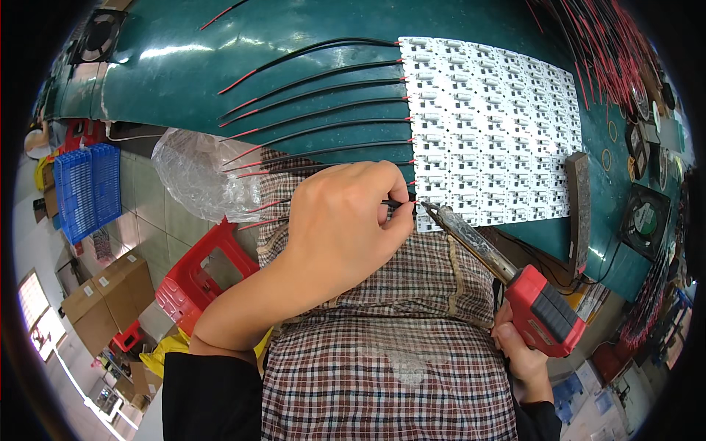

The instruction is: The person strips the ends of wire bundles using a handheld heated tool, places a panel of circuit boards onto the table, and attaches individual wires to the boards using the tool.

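Note:
A white panel of small circuit boards (489,125) lies on the green tabletop, with several black wires (323,87) running left from its left edge. My left hand (349,220) is closed in a pinch on a black wire (397,203), holding its red end at the panel's lower left corner. My right hand (523,351), lower right, grips a red and black soldering gun (540,312). The gun's metal barrel points up and left, and its tip is at the panel's edge close to the pinched wire. Whether tip and wire touch I cannot tell.
A dark bar (579,213) rests along the panel's right edge. Bundled red and black wires (607,51) spread over the far right. A cooling fan (645,222) sits at right. Left of my lap are a clear plastic bag (202,173), a red stool (202,268) and a blue basket (88,187).

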Tool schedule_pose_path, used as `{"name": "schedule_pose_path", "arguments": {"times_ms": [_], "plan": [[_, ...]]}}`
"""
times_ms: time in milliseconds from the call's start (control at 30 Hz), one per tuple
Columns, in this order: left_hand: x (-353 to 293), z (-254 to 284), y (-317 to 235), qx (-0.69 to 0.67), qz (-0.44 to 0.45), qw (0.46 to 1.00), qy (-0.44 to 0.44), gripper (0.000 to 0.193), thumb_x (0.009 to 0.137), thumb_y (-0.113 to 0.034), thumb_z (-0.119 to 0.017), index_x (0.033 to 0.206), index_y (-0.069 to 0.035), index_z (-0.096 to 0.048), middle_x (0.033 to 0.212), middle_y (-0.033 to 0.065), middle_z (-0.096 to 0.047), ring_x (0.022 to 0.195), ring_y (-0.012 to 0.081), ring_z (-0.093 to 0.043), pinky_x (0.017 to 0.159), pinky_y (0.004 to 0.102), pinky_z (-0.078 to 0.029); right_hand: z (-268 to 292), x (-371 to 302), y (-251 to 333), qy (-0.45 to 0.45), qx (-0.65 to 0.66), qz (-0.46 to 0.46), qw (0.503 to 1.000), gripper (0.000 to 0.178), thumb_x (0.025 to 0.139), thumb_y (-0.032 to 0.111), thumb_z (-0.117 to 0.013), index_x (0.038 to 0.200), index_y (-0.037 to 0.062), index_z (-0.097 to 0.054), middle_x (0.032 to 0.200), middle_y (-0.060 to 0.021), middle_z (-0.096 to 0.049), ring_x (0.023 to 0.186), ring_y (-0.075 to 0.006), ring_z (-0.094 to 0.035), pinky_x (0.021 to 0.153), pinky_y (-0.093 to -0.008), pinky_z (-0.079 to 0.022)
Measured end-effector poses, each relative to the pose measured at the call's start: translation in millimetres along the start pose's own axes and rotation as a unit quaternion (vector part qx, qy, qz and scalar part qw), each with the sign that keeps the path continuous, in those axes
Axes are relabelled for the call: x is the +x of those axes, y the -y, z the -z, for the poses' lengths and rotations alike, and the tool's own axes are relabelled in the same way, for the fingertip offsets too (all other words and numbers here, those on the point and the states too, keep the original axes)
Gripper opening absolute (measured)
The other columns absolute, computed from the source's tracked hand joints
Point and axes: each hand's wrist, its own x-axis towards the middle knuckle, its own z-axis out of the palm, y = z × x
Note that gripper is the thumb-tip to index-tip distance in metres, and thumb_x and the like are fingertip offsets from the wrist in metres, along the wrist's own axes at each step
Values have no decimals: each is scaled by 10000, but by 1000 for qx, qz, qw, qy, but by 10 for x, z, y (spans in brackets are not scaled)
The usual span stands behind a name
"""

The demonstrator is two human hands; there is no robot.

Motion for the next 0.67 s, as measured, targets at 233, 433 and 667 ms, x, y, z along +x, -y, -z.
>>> {"name": "schedule_pose_path", "arguments": {"times_ms": [233,433,667], "plan": [[13,-3,-2,-3,2,1000,2,127,708,-69,-748,716,-83,-623,597,16,-566,515,144,-554,489,293,-409,-44,12,50,-12,3,-23,1000,178,771,118,-755,912,28,-693,757,-71,-674,674,-203,-659,645,-325,-512],[24,-28,-6,8,2,1000,-6,135,704,-66,-748,706,-83,-614,601,16,-574,505,144,-553,484,294,-408,-112,3,80,-30,25,-3,999,187,823,175,-718,862,27,-612,727,-61,-603,589,-138,-546,549,-278,-430],[22,68,-45,15,6,1000,-10,137,709,-68,-750,713,-83,-615,614,16,-583,516,148,-561,491,303,-421,-145,31,192,-48,83,20,995,340,861,319,-692,817,13,-550,683,-69,-545,486,-93,-457,443,-232,-364]]}}
